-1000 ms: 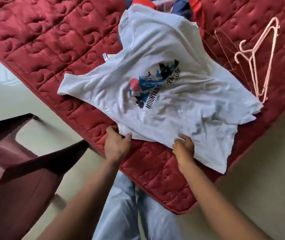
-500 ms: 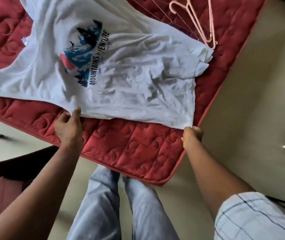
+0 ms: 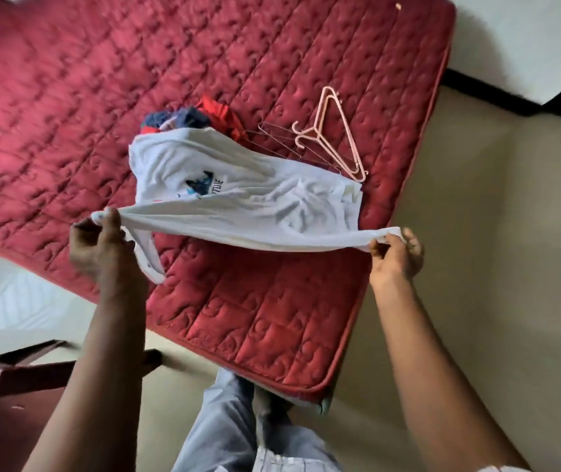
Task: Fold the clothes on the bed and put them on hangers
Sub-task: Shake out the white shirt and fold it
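Stretching across the middle of the frame, the white T-shirt (image 3: 255, 206) is lifted at its near edge between two hands. Its long axis runs left to right, and the right end sits a little lower than the left. That near edge is drawn into a taut band. The rest of the shirt slopes away onto the red quilted mattress (image 3: 136, 97), and its far edge reaches the upper centre, where it touches a small pile of clothes (image 3: 197, 119) (red and navy pieces, too bunched to name). The printed graphic faces up, left of the shirt's middle, and a fold partly hides it. A loose flap of the shirt dangles below the left end.

The left hand (image 3: 102, 247), at centre left, grips the shirt's left end with its fingers curled round a bunch of cloth. The right hand (image 3: 395, 253), at centre right, pinches the right end between thumb and fingertips.

Two pink plastic hangers (image 3: 337, 137) lie stacked on the mattress in the upper right of centre, with their hooks pointing left. Thin wire hangers (image 3: 282, 141) lie between them and the clothes pile, their lower ends passing behind the shirt.

Legs in light blue jeans (image 3: 224, 420) show at bottom centre, beside the mattress corner. A dark red piece of furniture (image 3: 16, 386) fills the lower left on the pale floor (image 3: 511, 267).
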### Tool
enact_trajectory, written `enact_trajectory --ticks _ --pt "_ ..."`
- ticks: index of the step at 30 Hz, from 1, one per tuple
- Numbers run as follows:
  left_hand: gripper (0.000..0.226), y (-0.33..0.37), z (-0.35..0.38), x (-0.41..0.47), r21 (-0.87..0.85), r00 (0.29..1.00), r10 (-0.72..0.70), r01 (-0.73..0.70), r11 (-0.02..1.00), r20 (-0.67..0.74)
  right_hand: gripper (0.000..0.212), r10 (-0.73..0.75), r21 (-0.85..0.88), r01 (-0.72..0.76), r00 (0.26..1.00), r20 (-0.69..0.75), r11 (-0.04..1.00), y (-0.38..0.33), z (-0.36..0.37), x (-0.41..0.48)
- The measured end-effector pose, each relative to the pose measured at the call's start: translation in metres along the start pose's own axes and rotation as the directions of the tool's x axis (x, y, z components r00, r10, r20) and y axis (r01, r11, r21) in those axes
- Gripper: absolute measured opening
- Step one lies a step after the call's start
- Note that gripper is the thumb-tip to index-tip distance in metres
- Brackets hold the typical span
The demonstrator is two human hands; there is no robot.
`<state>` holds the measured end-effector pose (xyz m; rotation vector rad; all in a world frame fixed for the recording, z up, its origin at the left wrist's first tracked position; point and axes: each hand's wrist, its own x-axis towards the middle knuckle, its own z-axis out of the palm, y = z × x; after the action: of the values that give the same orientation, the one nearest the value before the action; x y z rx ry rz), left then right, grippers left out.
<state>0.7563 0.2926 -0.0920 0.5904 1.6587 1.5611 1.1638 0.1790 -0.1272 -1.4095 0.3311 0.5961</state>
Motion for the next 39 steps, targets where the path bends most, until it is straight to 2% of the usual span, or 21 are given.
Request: enact_trajectory --ticks 3,5,7,8,10,12,14,15,16,17,19,21,23,25,28,30,32,33,34,36,39 --pt "0.027 0.056 0.008 0.006 0.045 0.987 0.102 -0.108 0.993 0.122 0.031 -0.171 -0.218 0.186 0.981 0.088 0.958 -0.057 0.023 -0.01" --pt "0.023 0.094 0.011 0.01 0.006 0.964 0.211 -0.215 0.977 0.163 0.026 -0.317 -0.416 0.358 0.934 0.165 0.836 -0.097 0.036 -0.013" --pt "0.022 0.135 0.017 0.002 -0.057 0.941 0.3 -0.295 0.954 0.158 0.025 -0.411 -0.517 0.48 0.877 0.251 0.709 -0.137 0.044 -0.017" --pt "0.022 0.154 0.019 -0.004 -0.073 0.932 0.328 -0.32 0.944 0.153 0.024 -0.412 -0.52 0.502 0.865 0.287 0.692 -0.156 0.048 -0.021" --pt "0.021 0.187 0.023 -0.017 -0.089 0.916 0.369 -0.359 0.929 0.159 0.021 -0.313 -0.4 0.43 0.892 0.326 0.809 -0.186 0.06 -0.027" --pt "0.027 0.218 0.021 -0.034 -0.124 0.894 0.388 -0.369 0.921 0.226 0.018 -0.208 -0.1 0.257 0.914 0.349 0.961 -0.215 0.069 -0.039" --pt "0.04 0.252 0.017 -0.057 -0.149 0.838 0.417 -0.39 0.909 0.352 0.015 -0.204 0.195 0.139 0.905 0.373 0.971 -0.24 0.074 -0.055" --pt "0.044 0.267 0.015 -0.068 -0.116 0.775 0.465 -0.463 0.879 0.428 0.016 -0.228 0.29 0.118 0.894 0.385 0.95 -0.25 0.077 -0.06" --pt "0.046 0.281 0.014 -0.08 -0.039 0.7 0.517 -0.576 0.817 0.493 0.019 -0.264 0.353 0.118 0.877 0.402 0.928 -0.261 0.079 -0.065" --pt "0.046 0.291 0.014 -0.09 0.087 0.623 0.566 -0.71 0.699 0.539 0.024 -0.304 0.381 0.138 0.856 0.418 0.914 -0.269 0.08 -0.067" --pt "0.038 0.307 0.019 -0.104 0.291 0.469 0.652 -0.883 0.368 0.596 0.028 -0.411 0.319 0.299 0.826 0.385 0.899 -0.282 0.083 -0.061" --pt "0.022 0.321 0.02 -0.117 0.326 0.335 0.662 -0.934 0.143 0.671 0.029 -0.529 0.159 0.505 0.801 0.279 0.849 -0.29 0.082 -0.05" --pt "0.014 0.33 0.018 -0.128 0.318 0.268 0.627 -0.947 0.034 0.731 0.031 -0.612 0.012 0.618 0.774 0.16 0.786 -0.294 0.075 -0.04" --pt "0.011 0.336 0.011 -0.142 0.289 0.242 0.626 -0.957 0.028 0.741 0.027 -0.661 -0.04 0.663 0.749 0.057 0.748 -0.298 0.064 -0.037" --pt "0.016 0.337 0.005 -0.166 0.184 0.222 0.567 -0.975 0.125 0.793 0.022 -0.626 -0.021 0.626 0.778 -0.052 0.78 -0.306 0.047 -0.028" --pt "0.027 0.335 0.006 -0.179 0.122 0.217 0.374 -0.958 0.26 0.902 0.024 -0.605 -0.061 0.602 0.791 -0.094 0.796 -0.31 0.034 -0.019" --pt "0.036 0.322 0.007 -0.189 0.158 0.214 0.097 -0.898 0.41 0.972 0.028 -0.611 -0.102 0.603 0.785 -0.103 0.791 -0.311 0.019 -0.004" --pt "0.037 0.313 0.01 -0.194 0.161 0.175 -0.009 -0.885 0.437 0.985 0.027 -0.613 -0.129 0.601 0.786 -0.086 0.789 -0.312 0.012 0.007" --pt "0.037 0.304 0.012 -0.199 0.144 0.126 -0.071 -0.886 0.441 0.989 0.024 -0.611 -0.168 0.596 0.791 -0.046 0.785 -0.312 0.005 0.02" --pt "0.037 0.288 0.021 -0.196 0.134 0.099 -0.106 -0.9 0.414 0.989 0.018 -0.585 -0.27 0.577 0.809 0.057 0.771 -0.312 -0.006 0.034" --pt "0.039 0.271 0.04 -0.162 0.19 0.194 -0.019 -0.928 0.321 0.981 0.013 -0.594 -0.407 0.622 0.777 0.21 0.669 -0.315 -0.023 0.028"
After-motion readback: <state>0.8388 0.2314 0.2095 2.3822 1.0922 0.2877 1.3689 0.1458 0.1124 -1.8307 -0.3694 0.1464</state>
